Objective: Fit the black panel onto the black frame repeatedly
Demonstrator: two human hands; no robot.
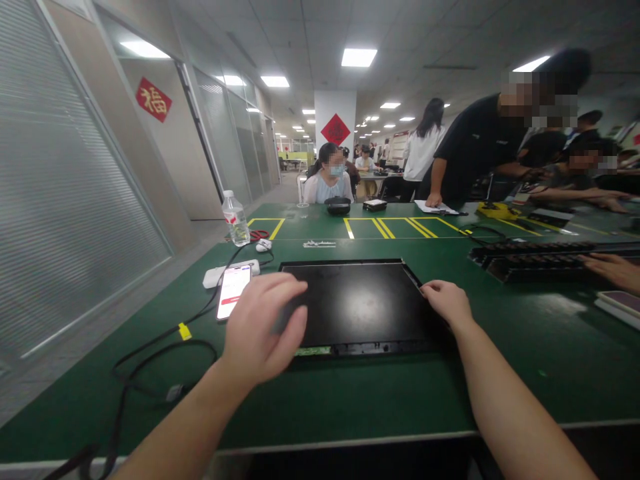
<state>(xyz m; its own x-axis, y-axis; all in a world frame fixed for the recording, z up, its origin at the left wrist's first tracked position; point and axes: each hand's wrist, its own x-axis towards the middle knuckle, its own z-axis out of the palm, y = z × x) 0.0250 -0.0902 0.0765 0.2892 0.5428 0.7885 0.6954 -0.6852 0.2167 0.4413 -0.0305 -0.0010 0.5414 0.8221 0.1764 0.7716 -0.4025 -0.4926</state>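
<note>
A black flat display panel (pixel 367 303) lies on the green table, its dark glossy face up within a thin black frame. A strip of green circuit board (pixel 314 351) shows along its near edge. Over the panel's left side is my left hand (pixel 265 327), thumb and fingers apart with nothing between them; whether it touches the panel is hard to make out. My right hand (pixel 447 303) pinches the frame at the panel's right edge, thumb and forefinger together. Part of the left edge is hidden behind my left hand.
Left of the panel lie a phone (pixel 234 292), a white power strip (pixel 213 275) and black cables (pixel 150 347). A water bottle (pixel 236 220) stands farther back. At right are long black parts (pixel 540 260) and another person's hand (pixel 613 270). People sit and stand beyond.
</note>
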